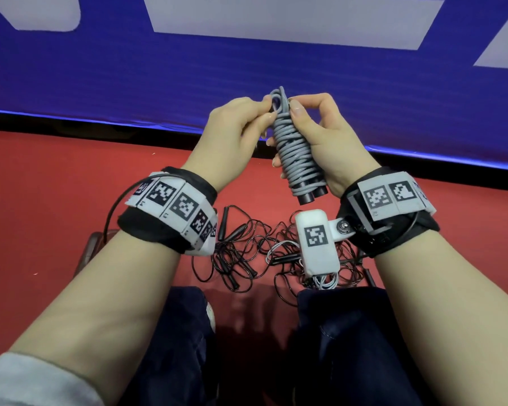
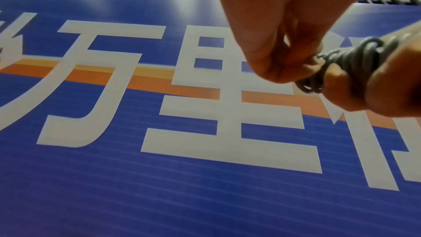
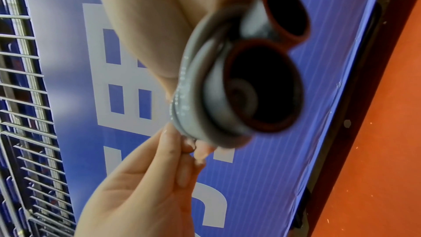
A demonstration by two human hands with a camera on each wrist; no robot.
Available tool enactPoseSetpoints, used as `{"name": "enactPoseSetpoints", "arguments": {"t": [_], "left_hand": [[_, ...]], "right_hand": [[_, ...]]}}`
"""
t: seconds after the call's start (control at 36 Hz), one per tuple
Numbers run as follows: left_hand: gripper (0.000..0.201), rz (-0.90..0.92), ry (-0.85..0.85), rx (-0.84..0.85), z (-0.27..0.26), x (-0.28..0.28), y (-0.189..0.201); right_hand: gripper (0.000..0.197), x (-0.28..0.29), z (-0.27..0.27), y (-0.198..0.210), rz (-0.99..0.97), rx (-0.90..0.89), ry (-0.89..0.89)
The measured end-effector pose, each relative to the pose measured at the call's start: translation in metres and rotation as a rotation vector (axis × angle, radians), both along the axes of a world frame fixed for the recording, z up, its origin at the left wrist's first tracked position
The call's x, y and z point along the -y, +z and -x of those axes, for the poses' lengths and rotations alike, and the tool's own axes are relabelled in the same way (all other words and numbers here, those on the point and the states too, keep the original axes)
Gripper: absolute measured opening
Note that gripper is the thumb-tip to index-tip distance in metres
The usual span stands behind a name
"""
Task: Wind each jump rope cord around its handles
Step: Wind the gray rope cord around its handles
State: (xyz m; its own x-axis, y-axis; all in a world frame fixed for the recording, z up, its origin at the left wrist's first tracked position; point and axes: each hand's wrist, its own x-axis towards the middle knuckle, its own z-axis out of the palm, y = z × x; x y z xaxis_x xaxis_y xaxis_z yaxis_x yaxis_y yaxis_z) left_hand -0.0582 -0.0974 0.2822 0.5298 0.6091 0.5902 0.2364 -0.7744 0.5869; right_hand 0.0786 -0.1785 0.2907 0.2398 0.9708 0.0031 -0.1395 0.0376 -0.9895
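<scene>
Both hands [image 1: 279, 133] raised together, fingers apparently curled, forearms converging.

My head camera looks down and forward from above, over both forearms to the red floor [image 1: 56, 200] and the blue banner [image 1: 247, 71] ahead. My left wrist camera sits very close behind the left hand [image 2: 273, 42] and looks along it at the banner's big white letters. My right wrist camera is even closer, looking up the ends of the two black handles [image 3: 262, 82], which are blurry. All three views share the grey wound cord [image 1: 294, 148], both hands, and the banner.
</scene>
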Motion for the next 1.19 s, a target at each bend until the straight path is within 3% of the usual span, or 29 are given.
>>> {"name": "enactPoseSetpoints", "arguments": {"t": [0.22, 0.58, 0.67, 0.83, 1.0, 1.19], "left_hand": [[0.022, 0.001, 0.025, 0.060, 0.002, -0.002, 0.001], [0.014, 0.279, 0.038, 0.219, -0.003, 0.003, 0.000], [0.012, 0.361, 0.020, 0.261, -0.003, 0.005, -0.002], [0.016, 0.411, -0.013, 0.285, -0.001, 0.005, 0.001], [0.012, 0.369, 0.013, 0.247, 0.002, 0.003, -0.003], [0.010, 0.570, -0.044, 0.268, 0.010, -0.005, -0.008]], "right_hand": [[0.018, 0.001, 0.001, -0.001, 0.000, -0.104, 0.027], [0.030, 0.002, 0.001, -0.003, 0.044, -0.232, 0.065], [0.030, 0.001, 0.004, -0.004, 0.053, -0.207, 0.066], [0.008, 0.000, 0.006, -0.005, -0.042, 0.008, -0.007], [0.041, 0.000, 0.005, -0.004, -0.017, 0.090, 0.026], [0.040, 0.000, 0.007, -0.005, 0.057, 0.151, 0.031]]}}
